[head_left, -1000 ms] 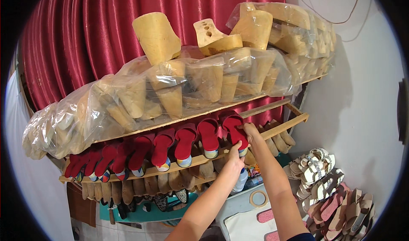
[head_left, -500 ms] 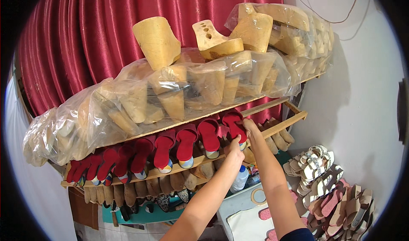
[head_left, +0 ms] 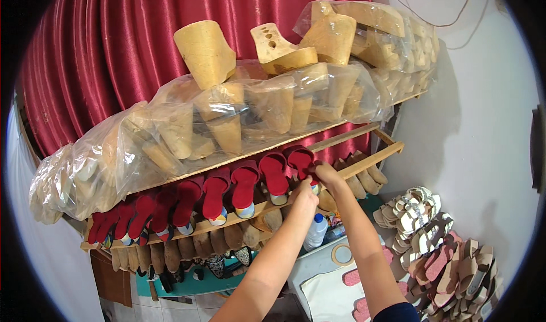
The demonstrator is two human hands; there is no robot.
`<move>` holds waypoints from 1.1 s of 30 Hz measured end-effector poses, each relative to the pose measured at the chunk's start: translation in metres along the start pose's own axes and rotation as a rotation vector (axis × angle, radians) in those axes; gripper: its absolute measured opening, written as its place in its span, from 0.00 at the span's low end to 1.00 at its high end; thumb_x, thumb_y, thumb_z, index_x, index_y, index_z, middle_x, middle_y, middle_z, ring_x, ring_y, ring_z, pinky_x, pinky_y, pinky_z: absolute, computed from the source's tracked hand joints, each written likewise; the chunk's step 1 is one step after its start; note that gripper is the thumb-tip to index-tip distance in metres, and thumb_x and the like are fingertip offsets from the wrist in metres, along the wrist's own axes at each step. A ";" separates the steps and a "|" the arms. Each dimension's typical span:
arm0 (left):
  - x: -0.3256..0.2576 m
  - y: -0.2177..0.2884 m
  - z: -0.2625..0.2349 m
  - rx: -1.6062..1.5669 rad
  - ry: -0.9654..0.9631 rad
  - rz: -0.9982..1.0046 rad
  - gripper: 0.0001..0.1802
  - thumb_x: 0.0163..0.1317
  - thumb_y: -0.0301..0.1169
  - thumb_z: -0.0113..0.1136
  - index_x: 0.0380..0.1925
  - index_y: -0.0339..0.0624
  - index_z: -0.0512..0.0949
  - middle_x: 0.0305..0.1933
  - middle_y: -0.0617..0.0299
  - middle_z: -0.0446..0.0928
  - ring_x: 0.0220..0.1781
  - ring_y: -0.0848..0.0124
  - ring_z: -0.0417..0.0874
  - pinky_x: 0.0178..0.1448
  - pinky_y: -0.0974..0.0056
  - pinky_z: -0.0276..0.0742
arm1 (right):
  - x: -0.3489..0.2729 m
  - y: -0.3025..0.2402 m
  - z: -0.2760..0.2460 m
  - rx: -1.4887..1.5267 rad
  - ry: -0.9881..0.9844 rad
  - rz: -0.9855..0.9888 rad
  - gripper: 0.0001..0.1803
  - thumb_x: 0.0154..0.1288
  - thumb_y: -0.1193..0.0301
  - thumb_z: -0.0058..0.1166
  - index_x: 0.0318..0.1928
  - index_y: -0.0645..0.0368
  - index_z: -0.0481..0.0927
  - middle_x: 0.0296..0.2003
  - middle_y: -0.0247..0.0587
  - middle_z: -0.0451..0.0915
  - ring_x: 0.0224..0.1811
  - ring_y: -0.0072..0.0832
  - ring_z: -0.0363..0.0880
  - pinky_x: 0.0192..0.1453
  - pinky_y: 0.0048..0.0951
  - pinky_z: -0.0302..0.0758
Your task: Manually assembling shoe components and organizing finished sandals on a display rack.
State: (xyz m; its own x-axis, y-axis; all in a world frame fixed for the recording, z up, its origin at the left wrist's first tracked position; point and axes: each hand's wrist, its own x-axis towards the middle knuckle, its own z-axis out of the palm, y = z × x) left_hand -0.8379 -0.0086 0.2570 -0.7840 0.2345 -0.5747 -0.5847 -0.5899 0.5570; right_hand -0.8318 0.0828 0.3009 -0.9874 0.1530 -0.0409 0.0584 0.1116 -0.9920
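Note:
A row of red heeled sandals (head_left: 245, 186) with multicoloured patterned heels lines a wooden slatted rack. Both my hands are at the rightmost red sandal (head_left: 299, 159), which rests on the rack close to its neighbour (head_left: 274, 174). My left hand (head_left: 304, 190) is closed at its near, left side by the heel. From the right, my right hand (head_left: 327, 174) grips its edge with bent fingers. Some fingertips are hidden behind the sandal and the hands.
Clear plastic (head_left: 267, 108) covers wooden shoe forms on the shelf above. More forms (head_left: 202, 246) fill a lower tier. Below are a water bottle (head_left: 316, 232), a tape roll (head_left: 342, 254) and a teal surface (head_left: 196, 285). Piled sandals (head_left: 449, 271) lie by the right wall.
The rightmost sandal has shifted slightly left, nearer its neighbour, with both my hands still on it. My right hand sits a little lower, and the whole view has moved slightly.

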 end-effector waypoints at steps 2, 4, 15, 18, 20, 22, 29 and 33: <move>-0.029 0.000 0.006 -0.037 0.001 0.028 0.26 0.54 0.32 0.56 0.53 0.53 0.59 0.54 0.59 0.64 0.47 0.62 0.71 0.45 0.45 0.69 | -0.040 -0.003 0.003 -0.003 -0.008 -0.071 0.24 0.55 0.70 0.47 0.51 0.72 0.64 0.46 0.51 0.71 0.47 0.33 0.70 0.48 0.29 0.67; -0.051 0.004 0.011 -0.081 -0.012 0.078 0.28 0.55 0.28 0.54 0.55 0.56 0.57 0.57 0.60 0.61 0.49 0.62 0.70 0.42 0.47 0.73 | -0.067 -0.001 0.013 0.027 0.071 -0.128 0.26 0.58 0.68 0.45 0.54 0.72 0.61 0.49 0.53 0.69 0.51 0.34 0.67 0.53 0.28 0.64; -0.048 -0.010 -0.027 0.100 0.027 0.517 0.16 0.57 0.26 0.48 0.46 0.46 0.66 0.49 0.65 0.68 0.45 0.72 0.72 0.44 0.66 0.69 | -0.051 0.025 0.041 0.099 0.118 -0.221 0.30 0.64 0.67 0.42 0.60 0.71 0.50 0.58 0.53 0.58 0.60 0.33 0.57 0.62 0.26 0.54; -0.078 -0.014 -0.014 0.102 0.041 0.447 0.16 0.55 0.23 0.47 0.46 0.42 0.66 0.45 0.64 0.68 0.40 0.73 0.72 0.42 0.68 0.68 | -0.055 0.027 0.035 0.136 0.117 -0.226 0.30 0.64 0.67 0.42 0.60 0.71 0.50 0.58 0.52 0.58 0.60 0.33 0.57 0.62 0.27 0.54; -0.091 -0.015 -0.012 0.118 0.026 0.433 0.18 0.51 0.22 0.45 0.45 0.40 0.65 0.41 0.64 0.67 0.39 0.73 0.69 0.43 0.68 0.65 | -0.057 0.026 0.035 0.146 0.107 -0.246 0.30 0.64 0.68 0.41 0.61 0.71 0.50 0.58 0.52 0.58 0.60 0.33 0.57 0.62 0.27 0.54; -0.097 -0.013 -0.014 0.105 0.065 0.443 0.19 0.50 0.22 0.45 0.45 0.40 0.65 0.39 0.64 0.66 0.39 0.74 0.68 0.44 0.68 0.64 | -0.062 0.018 0.042 0.091 0.186 -0.241 0.31 0.62 0.68 0.44 0.60 0.74 0.50 0.56 0.55 0.61 0.58 0.34 0.60 0.60 0.26 0.57; -0.104 -0.008 -0.029 0.266 0.020 0.462 0.30 0.48 0.21 0.42 0.55 0.27 0.57 0.58 0.45 0.59 0.61 0.60 0.60 0.63 0.64 0.53 | -0.089 -0.008 0.042 0.214 0.068 -0.116 0.30 0.64 0.66 0.41 0.61 0.69 0.51 0.59 0.50 0.58 0.60 0.32 0.56 0.63 0.27 0.53; -0.111 -0.013 -0.042 0.752 -0.024 0.597 0.32 0.46 0.21 0.42 0.56 0.27 0.55 0.59 0.43 0.56 0.63 0.55 0.56 0.64 0.62 0.52 | -0.088 0.020 0.042 0.240 0.086 -0.226 0.27 0.64 0.67 0.40 0.61 0.66 0.54 0.58 0.46 0.60 0.60 0.30 0.58 0.62 0.26 0.53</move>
State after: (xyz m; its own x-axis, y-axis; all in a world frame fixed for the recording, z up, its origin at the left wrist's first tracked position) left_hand -0.7343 -0.0596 0.2881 -0.9950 0.0764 -0.0641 -0.0619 0.0313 0.9976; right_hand -0.7501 0.0301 0.2799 -0.9547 0.2344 0.1835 -0.2073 -0.0810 -0.9749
